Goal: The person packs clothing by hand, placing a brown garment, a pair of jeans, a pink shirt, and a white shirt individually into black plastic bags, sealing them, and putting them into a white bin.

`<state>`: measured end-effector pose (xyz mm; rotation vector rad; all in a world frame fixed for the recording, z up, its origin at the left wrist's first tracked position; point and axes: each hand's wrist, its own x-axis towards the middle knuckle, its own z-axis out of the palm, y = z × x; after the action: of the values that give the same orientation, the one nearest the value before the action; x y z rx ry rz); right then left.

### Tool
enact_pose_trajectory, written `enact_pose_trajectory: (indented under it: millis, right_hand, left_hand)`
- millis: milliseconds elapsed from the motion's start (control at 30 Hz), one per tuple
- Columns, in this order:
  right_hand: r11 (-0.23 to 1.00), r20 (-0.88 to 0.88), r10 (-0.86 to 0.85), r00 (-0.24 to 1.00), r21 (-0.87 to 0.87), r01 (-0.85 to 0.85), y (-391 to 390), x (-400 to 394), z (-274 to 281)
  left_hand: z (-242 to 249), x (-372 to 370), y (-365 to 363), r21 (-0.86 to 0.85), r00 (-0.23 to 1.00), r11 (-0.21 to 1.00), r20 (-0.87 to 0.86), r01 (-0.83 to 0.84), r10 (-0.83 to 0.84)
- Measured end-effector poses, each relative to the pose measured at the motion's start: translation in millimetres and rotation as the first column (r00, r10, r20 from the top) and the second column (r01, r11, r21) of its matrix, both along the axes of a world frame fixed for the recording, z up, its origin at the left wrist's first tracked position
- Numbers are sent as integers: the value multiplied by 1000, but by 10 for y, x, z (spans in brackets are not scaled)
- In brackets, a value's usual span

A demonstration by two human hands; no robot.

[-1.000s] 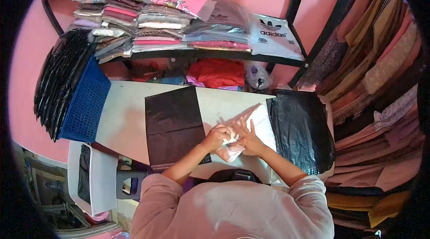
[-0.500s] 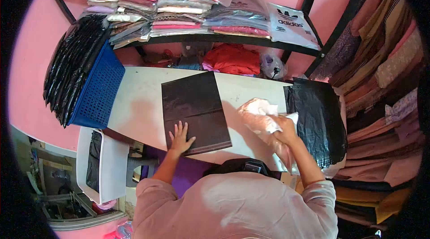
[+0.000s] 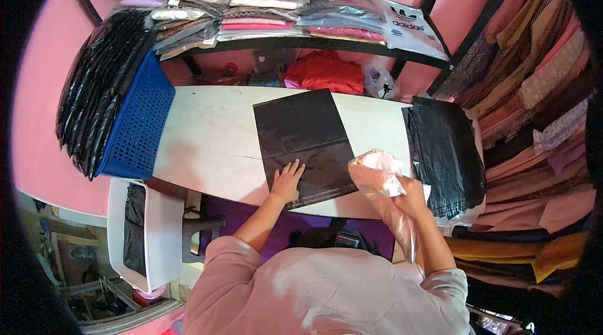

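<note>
A flat black plastic bag (image 3: 308,140) lies on the white table (image 3: 207,121). My left hand (image 3: 287,182) rests on its lower left part with the fingers spread. To the right, my right hand (image 3: 411,197) is closed around a bunched pinkish-white package (image 3: 392,212), which looks wrapped in clear plastic and hangs down past the table's front edge. Close beyond my right hand lies a stack of black plastic bags (image 3: 445,156) at the table's right end.
A blue basket (image 3: 139,121) full of black packages stands on the left, above a white bin (image 3: 164,228). A shelf (image 3: 251,42) behind holds folded packaged clothes (image 3: 264,3). Hanging clothes (image 3: 534,172) line the right side.
The black bag and my left hand on it have shifted right. My right hand still grips the package, which has moved slightly right and lower. The camera view has shifted a little.
</note>
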<state>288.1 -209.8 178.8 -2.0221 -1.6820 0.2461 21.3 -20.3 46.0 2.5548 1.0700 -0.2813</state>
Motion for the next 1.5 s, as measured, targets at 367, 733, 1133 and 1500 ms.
enact_pose_trajectory:
  millis: [367,733,1133,1500]
  right_hand:
    - [994,32,42,999,-98,-39,-79,-370,-141]
    - [994,11,49,999,-100,-48,-60,-439,-131]
    - [996,14,26,1000,-90,-25,-67,-383,-176]
    - [985,-10,0,1000,-173,-2,-95,-282,-312]
  left_hand:
    - [101,-151,-68,1,977,978,46,210,-210]
    - [-92,-123,94,-44,985,987,75,156,-152]
    - [-208,-303,-89,89,947,969,208,231,-245]
    - [-349,-259,-31,288,914,950,339,124,-222]
